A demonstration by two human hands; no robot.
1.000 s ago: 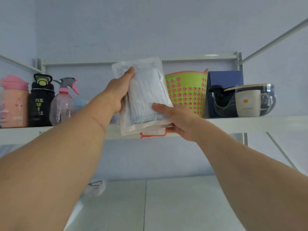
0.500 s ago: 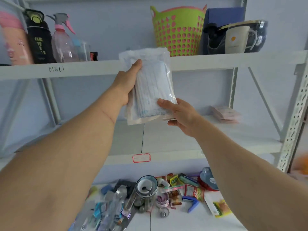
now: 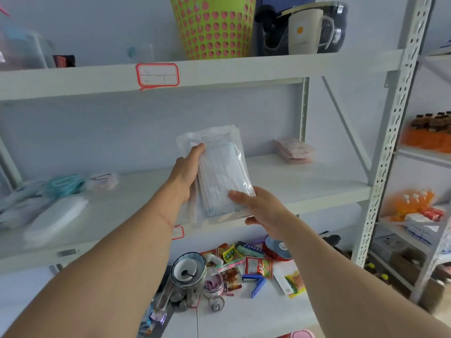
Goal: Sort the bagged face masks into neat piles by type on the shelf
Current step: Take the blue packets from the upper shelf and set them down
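Observation:
I hold a clear bag of light blue face masks [image 3: 219, 176] upright above the middle shelf [image 3: 305, 189]. My left hand [image 3: 185, 174] grips its left edge, thumb on the front. My right hand [image 3: 261, 208] holds the bottom right corner, thumb on top. A small pile of pink-printed mask bags [image 3: 294, 151] lies at the back right of the same shelf. Blurred loose mask bags, teal [image 3: 64, 185] and white [image 3: 55, 215], lie at the shelf's left end.
The upper shelf [image 3: 268, 69] carries a green basket [image 3: 214, 25] and a bagged white mug [image 3: 307, 28]. The lower shelf holds a bowl [image 3: 188, 267], snack packets [image 3: 258, 265] and clutter. A perforated metal post [image 3: 393, 132] stands at the right, with bottles [image 3: 429, 134] beyond.
The view has tilted down from the top shelf to the middle one. Both hands have lowered the bag of blue masks from the upper shelf edge to above the middle shelf.

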